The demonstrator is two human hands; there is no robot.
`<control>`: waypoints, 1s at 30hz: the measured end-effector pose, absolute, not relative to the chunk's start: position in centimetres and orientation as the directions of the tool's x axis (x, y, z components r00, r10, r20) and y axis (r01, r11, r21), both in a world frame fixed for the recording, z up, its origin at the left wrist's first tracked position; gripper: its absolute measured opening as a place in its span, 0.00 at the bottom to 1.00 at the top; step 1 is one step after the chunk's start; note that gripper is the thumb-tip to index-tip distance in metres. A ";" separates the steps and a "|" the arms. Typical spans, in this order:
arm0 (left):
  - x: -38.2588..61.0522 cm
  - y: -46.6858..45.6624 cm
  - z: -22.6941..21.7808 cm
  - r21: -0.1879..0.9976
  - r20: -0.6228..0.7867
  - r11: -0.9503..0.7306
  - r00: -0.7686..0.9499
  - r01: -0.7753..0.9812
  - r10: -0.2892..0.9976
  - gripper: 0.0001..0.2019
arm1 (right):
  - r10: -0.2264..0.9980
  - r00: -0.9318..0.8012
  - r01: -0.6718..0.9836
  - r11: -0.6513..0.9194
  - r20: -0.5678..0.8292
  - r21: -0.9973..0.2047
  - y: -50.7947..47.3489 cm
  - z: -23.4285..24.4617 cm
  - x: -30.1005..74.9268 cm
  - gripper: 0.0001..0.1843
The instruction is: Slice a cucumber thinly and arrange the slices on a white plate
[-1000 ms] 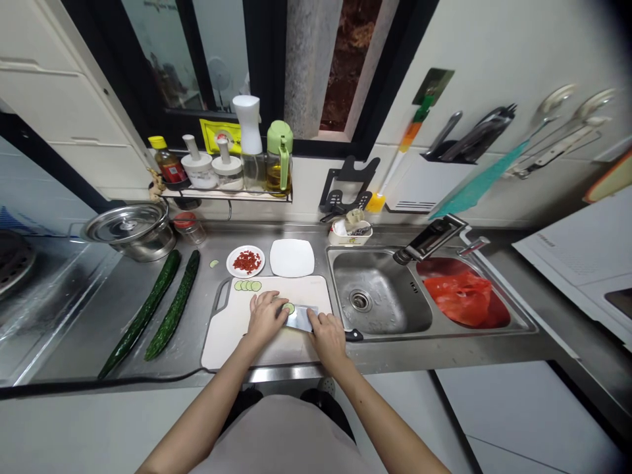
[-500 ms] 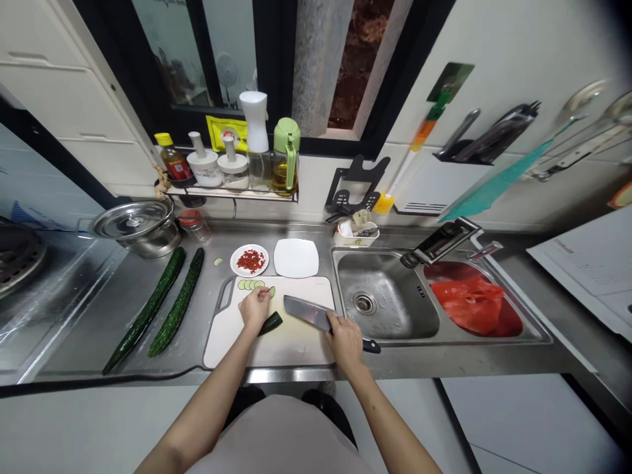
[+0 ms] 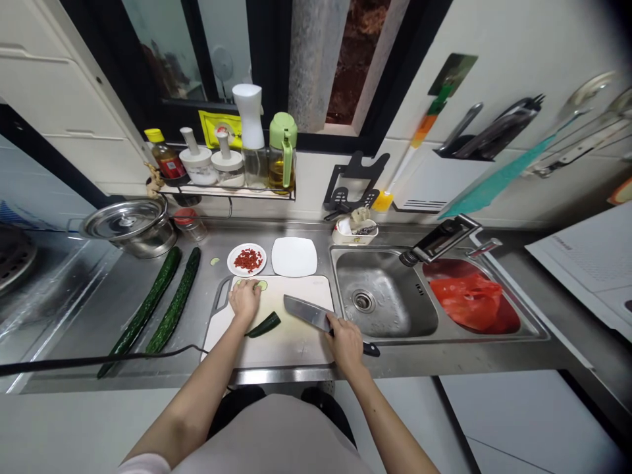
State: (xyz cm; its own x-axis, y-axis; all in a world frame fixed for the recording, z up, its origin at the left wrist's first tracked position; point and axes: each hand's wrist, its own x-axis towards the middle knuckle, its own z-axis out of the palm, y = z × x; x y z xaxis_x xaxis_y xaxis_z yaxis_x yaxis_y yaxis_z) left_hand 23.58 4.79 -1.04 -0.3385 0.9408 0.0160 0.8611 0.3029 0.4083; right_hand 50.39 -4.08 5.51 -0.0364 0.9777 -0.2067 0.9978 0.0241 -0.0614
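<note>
My right hand [image 3: 346,340] grips a kitchen knife [image 3: 307,311], its broad blade lying low over the right part of the white cutting board [image 3: 291,352] and pointing left. My left hand [image 3: 245,300] is at the board's upper left, fingers closed together over the row of pale green cucumber slices [image 3: 263,285]. Those fingers hide most of the row. A cut piece of dark green cucumber [image 3: 265,324] rests on the board between my two hands, apart from the blade.
Left of the board lie two whole cucumbers [image 3: 174,299]. Behind it stand a plate of chopped red bits [image 3: 237,264] and a white square plate [image 3: 294,257]. The sink [image 3: 395,332] is at the right. A lidded steel pot [image 3: 148,243] sits back left. A black cable [image 3: 123,359] crosses the counter's front.
My left hand has moved left with a cucumber slice, from beside the row onto it. My right hand and the knife have stayed in place.
</note>
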 end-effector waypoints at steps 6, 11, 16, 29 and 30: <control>23.5 4.3 -1.3 0.355 0.026 0.267 -0.295 0.896 0.955 0.15 | 0.979 -0.041 0.996 0.025 -0.200 -0.085 -3.9 5.4 50.4 0.25; 23.4 4.2 -1.3 0.386 0.037 0.268 -0.306 0.882 0.951 0.15 | 0.976 -0.044 0.995 0.023 -0.214 -0.099 -3.7 5.4 50.2 0.25; 23.2 3.1 -1.4 0.464 0.059 0.280 -0.345 0.840 0.937 0.14 | 0.971 -0.041 0.996 0.021 -0.234 -0.090 -3.7 5.5 50.2 0.25; 22.7 -2.5 -0.9 0.744 0.063 -0.125 0.117 0.657 0.991 0.16 | 0.973 -0.026 0.988 -0.009 -0.228 -0.151 -4.2 5.6 50.0 0.23; 22.7 -2.8 -0.8 0.732 0.065 -0.148 0.148 0.665 0.987 0.16 | 0.972 -0.020 0.987 -0.019 -0.236 -0.161 -4.2 5.6 49.9 0.22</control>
State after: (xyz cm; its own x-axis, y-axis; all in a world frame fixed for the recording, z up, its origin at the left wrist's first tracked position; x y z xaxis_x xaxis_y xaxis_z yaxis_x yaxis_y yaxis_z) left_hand 22.75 -2.83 -0.77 0.1477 0.9869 0.0647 0.6654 -0.1475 0.7318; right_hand 49.92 -4.23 5.57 -0.0198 0.9716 -0.2359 0.9867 -0.0191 -0.1614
